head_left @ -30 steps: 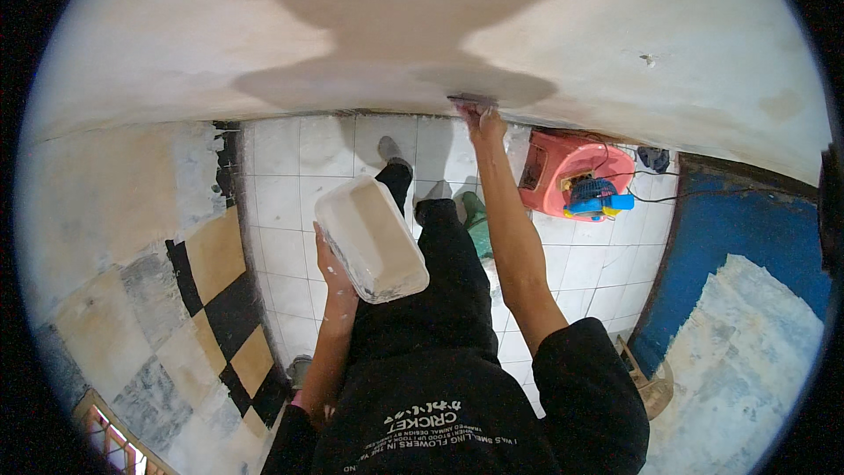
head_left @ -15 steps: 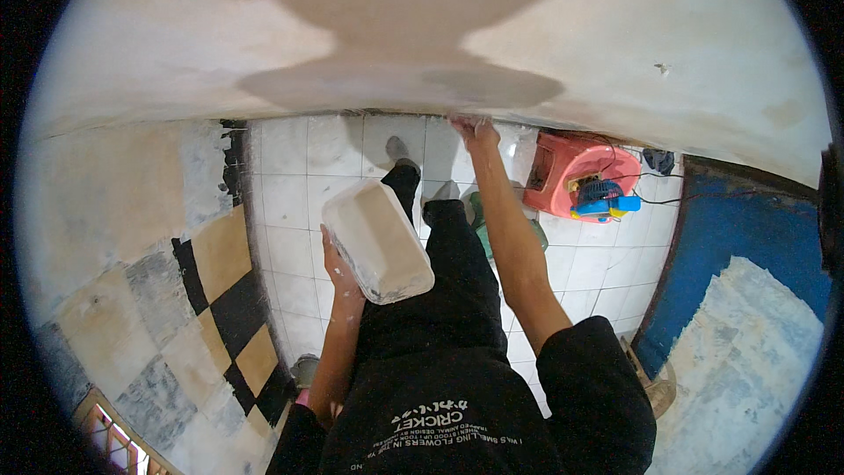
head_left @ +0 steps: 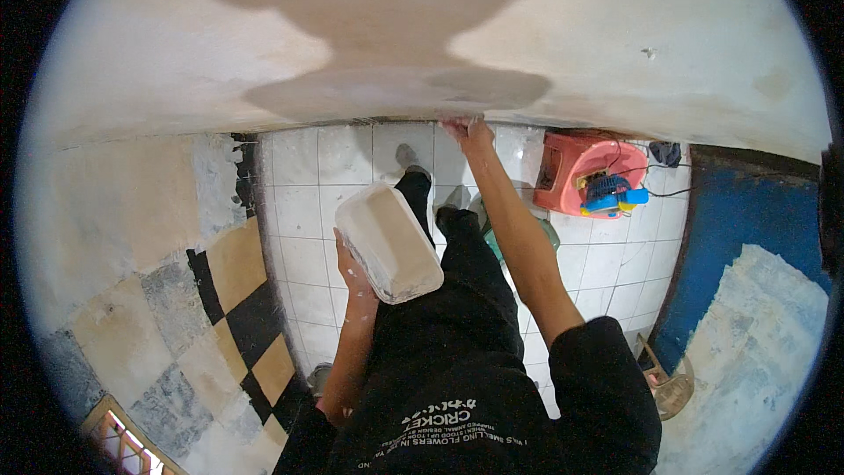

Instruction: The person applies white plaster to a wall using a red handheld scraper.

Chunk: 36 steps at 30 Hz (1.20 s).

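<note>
My left hand (head_left: pixel 350 268) grips the side of a white rectangular tub (head_left: pixel 422 288), held tilted in front of my body. Its inside is pale cream, and whitish smears mark its lower edge. My right arm is stretched forward, with my right hand (head_left: pixel 466 130) against the lower part of the pale wall (head_left: pixel 615 53). The fingers on that hand look bent and closed; whatever they hold, if anything, is hidden by the hand and the wall. Whitish residue shows on both hands.
A pink plastic chair (head_left: pixel 549 167) on the white tiles holds a small blue and yellow fan (head_left: pixel 607 193) with a cord. Something green (head_left: pixel 547 236) lies by my leg. Checkered wall tiles (head_left: pixel 255 325) stand left; a blue panel (head_left: pixel 721 220), partly coated white, stands right.
The view has shifted slightly, so the floor and chair sit a little lower and to the right. My right hand stays near the wall, and my left hand still holds the tub.
</note>
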{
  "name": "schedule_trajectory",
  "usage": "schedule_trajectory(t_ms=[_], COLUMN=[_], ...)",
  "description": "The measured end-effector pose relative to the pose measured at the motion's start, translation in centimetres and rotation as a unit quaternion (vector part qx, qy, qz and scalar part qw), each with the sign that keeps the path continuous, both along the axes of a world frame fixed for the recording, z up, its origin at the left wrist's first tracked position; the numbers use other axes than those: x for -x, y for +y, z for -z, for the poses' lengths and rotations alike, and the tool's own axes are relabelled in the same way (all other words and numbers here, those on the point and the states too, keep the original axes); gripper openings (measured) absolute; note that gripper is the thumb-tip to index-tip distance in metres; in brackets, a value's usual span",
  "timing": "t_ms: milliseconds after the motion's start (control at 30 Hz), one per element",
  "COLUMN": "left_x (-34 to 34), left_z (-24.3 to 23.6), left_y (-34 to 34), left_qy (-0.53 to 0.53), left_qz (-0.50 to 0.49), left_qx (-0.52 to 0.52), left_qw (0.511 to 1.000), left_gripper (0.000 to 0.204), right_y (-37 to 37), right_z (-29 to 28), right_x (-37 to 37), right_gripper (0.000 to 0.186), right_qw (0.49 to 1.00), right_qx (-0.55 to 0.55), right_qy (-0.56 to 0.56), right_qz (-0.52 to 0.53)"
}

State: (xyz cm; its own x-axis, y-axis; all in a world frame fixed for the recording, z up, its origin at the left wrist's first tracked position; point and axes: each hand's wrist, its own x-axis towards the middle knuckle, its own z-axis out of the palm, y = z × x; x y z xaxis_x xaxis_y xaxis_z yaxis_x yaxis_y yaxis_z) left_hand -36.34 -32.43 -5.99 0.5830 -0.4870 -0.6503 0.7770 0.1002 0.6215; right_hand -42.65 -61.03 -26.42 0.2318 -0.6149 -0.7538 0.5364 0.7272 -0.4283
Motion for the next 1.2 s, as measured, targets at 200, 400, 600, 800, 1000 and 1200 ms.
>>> schedule_trajectory(t_ms=[200, 400, 600, 800, 1000, 1200], left_x=[0.5, 1.1, 0.2, 0.5, 0.0, 0.2], left_z=[-0.9, -1.0, -0.6, 0.5, 1.2, 0.3], left_y=[0.5, 0.4, 0.2, 1.1, 1.4, 1.1], left_qy=[-0.054, -0.002, -0.013, -0.019, -0.041, -0.097], left_qz=[0.018, -0.016, 0.004, -0.034, 0.006, 0.051], left_qx=[-0.057, -0.058, -0.032, -0.050, -0.003, -0.050], left_qw=[0.997, 0.998, 0.999, 0.998, 0.999, 0.993], left_gripper=[0.055, 0.059, 0.056, 0.055, 0.054, 0.052], right_y=[-2.7, 3.1, -4.2, 2.4, -5.4, -13.4], right_z=[0.6, -4.9, -3.8, -7.5, 4.3, -3.9], right_x=[3.3, 6.1, 4.7, 10.0, 20.2, 20.0], right_gripper=[0.037, 0.040, 0.030, 0.024, 0.025, 0.023], right_qw=[0.954, 0.998, 0.919, 0.998, 0.983, 0.989], right_qx=[0.284, 0.043, 0.311, 0.044, 0.058, 0.140], right_qy=[-0.062, 0.028, 0.165, -0.015, 0.172, 0.053], right_qz=[-0.068, -0.034, -0.178, 0.048, 0.000, 0.016])
